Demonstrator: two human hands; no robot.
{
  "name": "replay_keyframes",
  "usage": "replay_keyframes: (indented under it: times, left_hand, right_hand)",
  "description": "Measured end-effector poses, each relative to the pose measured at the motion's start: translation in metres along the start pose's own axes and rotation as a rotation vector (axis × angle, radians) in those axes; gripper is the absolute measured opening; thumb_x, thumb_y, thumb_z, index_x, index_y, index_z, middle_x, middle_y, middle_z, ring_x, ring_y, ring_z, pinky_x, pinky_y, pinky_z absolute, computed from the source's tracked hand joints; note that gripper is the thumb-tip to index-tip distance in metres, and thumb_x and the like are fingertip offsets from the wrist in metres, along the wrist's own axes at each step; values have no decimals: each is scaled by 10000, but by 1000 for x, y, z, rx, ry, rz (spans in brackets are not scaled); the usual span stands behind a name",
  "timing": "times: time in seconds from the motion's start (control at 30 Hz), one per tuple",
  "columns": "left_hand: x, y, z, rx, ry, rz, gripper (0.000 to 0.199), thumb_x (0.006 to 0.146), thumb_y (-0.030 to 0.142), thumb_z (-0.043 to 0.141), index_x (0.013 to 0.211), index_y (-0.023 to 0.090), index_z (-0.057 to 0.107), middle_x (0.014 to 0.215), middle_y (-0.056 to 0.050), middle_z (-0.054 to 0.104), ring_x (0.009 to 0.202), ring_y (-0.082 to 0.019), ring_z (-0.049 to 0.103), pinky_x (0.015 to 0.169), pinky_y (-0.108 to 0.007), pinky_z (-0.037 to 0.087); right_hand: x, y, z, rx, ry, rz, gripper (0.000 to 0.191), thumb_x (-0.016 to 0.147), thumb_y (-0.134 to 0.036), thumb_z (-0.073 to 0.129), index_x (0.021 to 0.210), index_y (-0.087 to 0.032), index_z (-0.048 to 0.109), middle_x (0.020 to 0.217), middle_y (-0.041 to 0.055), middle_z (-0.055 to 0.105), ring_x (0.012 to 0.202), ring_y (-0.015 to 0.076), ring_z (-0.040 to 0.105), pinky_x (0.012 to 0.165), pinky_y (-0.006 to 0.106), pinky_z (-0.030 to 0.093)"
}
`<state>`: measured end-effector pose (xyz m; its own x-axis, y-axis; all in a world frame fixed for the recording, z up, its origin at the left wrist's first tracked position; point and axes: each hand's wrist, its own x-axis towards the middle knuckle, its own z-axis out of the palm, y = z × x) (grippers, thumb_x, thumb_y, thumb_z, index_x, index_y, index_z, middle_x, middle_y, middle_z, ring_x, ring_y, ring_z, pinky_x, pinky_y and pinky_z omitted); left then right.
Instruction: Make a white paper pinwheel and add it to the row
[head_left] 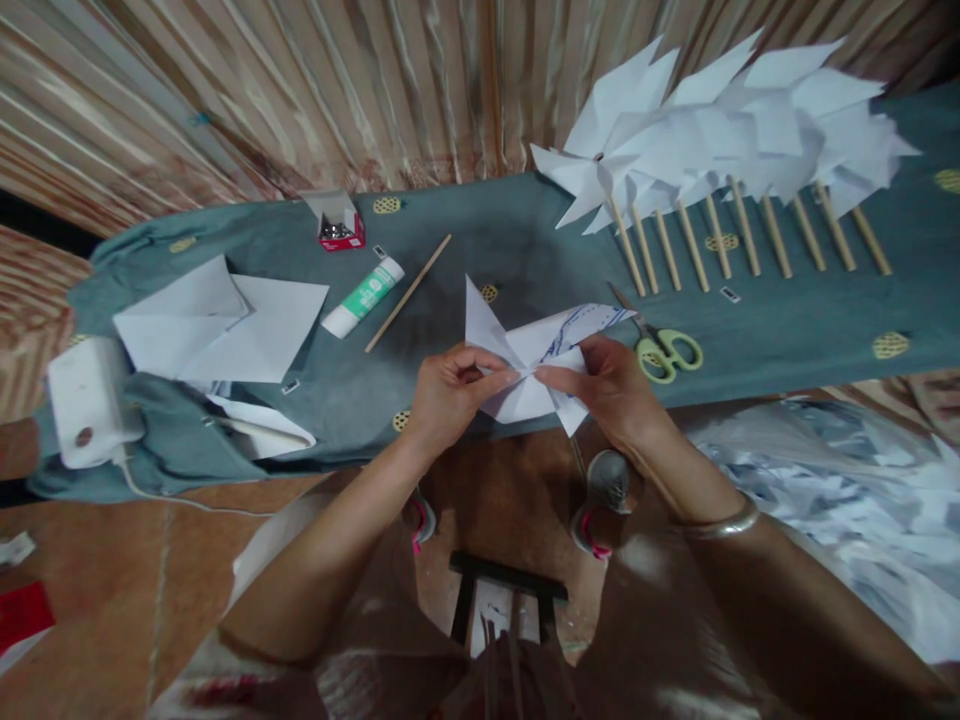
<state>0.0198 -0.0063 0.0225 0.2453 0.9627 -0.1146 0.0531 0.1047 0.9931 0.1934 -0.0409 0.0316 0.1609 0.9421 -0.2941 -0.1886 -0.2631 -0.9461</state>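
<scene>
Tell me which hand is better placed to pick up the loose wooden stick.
Probably the left. The left hand pinches the paper pinwheel just below the loose wooden stick; the right hand is farther, beside the scissors.

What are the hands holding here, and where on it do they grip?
Both hands hold one folded white paper pinwheel. The left hand and the right hand pinch it at its centre, where the folded points meet, just above the cloth-covered table.

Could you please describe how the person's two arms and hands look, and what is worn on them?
Both forearms are bare, with no sleeves showing below the elbow. The left hand wears nothing: no ring, watch or glove can be seen. The right hand is bare too, but a plain, smooth silver metal bangle circles its wrist.
</scene>
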Motion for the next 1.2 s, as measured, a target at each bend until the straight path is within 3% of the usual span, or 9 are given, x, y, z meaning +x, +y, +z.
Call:
replay_keyframes:
  times: [0.2,0.37,0.5,0.63,0.8,1.03,1.2]
  left_hand:
    - [2,-1,4,32,18,13,150,616,314,847,620,208,740,645,4,677,557,-101,522,543,-231,390]
    - [1,2,6,54,-29,29,50,671,267,814,661,229,784,691,-22,743,674,-150,635,665,-256,472]
    - [0,4,5,26,-20,21,40,670,235,821,654,222,787,689,-26,742,688,-148,643,697,-255,479]
    - [1,4,2,26,-13,17,73,664,263,834,674,213,782,724,-25,738,689,-138,624,663,-245,465]
    - [2,-2,1,-34,-54,-37,216,630,308,841,804,195,779,703,4,705,542,-82,523,526,-213,407]
    - [2,1,1,-110,-47,-64,303,609,334,866,854,192,756,707,15,684,578,-89,560,557,-216,461]
    - [1,4,3,-239,-120,-35,412,570,275,895,939,211,726,942,-2,724,843,-153,664,792,-293,545]
  right_hand:
    - [-2,-2,1,9,5,21,388,463,-301,915,735,-173,670,708,-12,695,611,141,591,573,282,491]
    - [-3,-2,0,-14,0,12,355,488,-301,909,722,-177,674,703,-15,688,600,137,586,562,275,483]
    - [-1,1,-2,-34,24,-2,352,489,-315,912,706,-181,669,687,-13,679,593,135,581,541,266,466]
    - [3,3,-4,-31,46,7,395,465,-330,921,728,-180,668,703,-8,692,599,136,585,544,268,477]
    - [5,4,-4,-41,30,-12,404,482,-341,912,764,-170,678,737,-1,709,606,136,599,567,279,508]
    - [4,2,-2,18,27,53,364,483,-279,904,761,-166,696,739,1,716,623,146,618,587,290,521]
    - [5,4,-6,47,-5,64,352,529,-288,885,807,-186,695,786,8,727,689,181,662,650,331,555]
